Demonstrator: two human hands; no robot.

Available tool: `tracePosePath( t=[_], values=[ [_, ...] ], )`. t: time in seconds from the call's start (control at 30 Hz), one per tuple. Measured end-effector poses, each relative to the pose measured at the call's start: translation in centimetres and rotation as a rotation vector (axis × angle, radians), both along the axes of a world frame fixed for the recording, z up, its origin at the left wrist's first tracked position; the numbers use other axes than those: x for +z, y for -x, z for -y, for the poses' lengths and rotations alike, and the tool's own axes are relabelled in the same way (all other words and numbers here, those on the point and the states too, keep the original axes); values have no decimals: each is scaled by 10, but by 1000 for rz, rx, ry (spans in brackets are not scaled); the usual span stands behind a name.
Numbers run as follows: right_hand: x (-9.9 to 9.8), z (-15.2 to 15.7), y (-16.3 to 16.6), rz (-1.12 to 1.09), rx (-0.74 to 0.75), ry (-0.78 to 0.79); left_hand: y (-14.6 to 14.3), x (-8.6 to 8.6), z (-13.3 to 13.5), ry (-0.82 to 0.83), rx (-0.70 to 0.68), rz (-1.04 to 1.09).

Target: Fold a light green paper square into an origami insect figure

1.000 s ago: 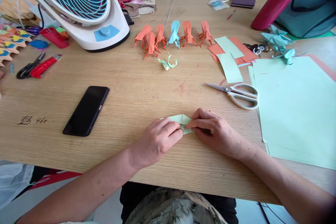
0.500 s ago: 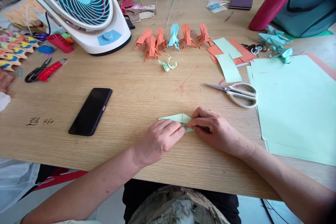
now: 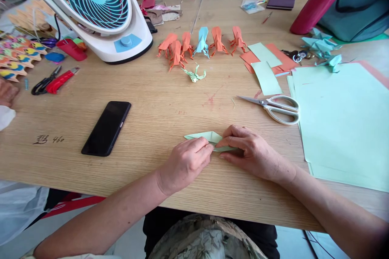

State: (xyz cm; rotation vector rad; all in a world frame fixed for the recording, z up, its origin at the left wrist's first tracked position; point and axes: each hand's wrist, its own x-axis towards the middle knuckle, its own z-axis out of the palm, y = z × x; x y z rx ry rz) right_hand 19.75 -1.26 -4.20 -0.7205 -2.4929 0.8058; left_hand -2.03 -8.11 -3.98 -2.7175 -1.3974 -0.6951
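Observation:
A folded piece of light green paper (image 3: pixel 209 135) lies on the wooden table (image 3: pixel 158 109) in front of me, with a pointed left end and visible creases. My left hand (image 3: pixel 190 160) is closed, its fingertips pinching the paper's near edge at the middle. On the other side, my right hand (image 3: pixel 247 149) grips the right part of the paper between thumb and fingers, covering some of it. Scissors with white handles (image 3: pixel 281 108) lie beyond my right hand. A small light green folded paper figure (image 3: pixel 194 74) rests farther back.
Orange paper figures (image 3: pixel 217 40) and a blue one (image 3: pixel 202 41) stand behind. Cut paper pieces (image 3: pixel 266 77) and large green sheets (image 3: pixel 343 125) lie right. A phone (image 3: pixel 106 128), red-handled cutter (image 3: pixel 62 81) and fan (image 3: pixel 133 44) are left. Another person's hand (image 3: pixel 7 93) shows at the left edge.
My left fingers have drawn together and back a little along the paper. More of the paper's lower right part now shows under my right hand. The view has shifted slightly.

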Motion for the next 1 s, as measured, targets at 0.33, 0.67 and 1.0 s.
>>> tracePosePath(
  t=[0.33,0.67,1.0],
  values=[
    [-1,10,7,88,-86,-167,-1,0,2,-5,17,-26],
    [-1,11,6,90,-93,-242,0,0,0,55,18,34],
    [0,14,2,60,-113,-185,-2,0,-1,193,88,165]
  ],
)
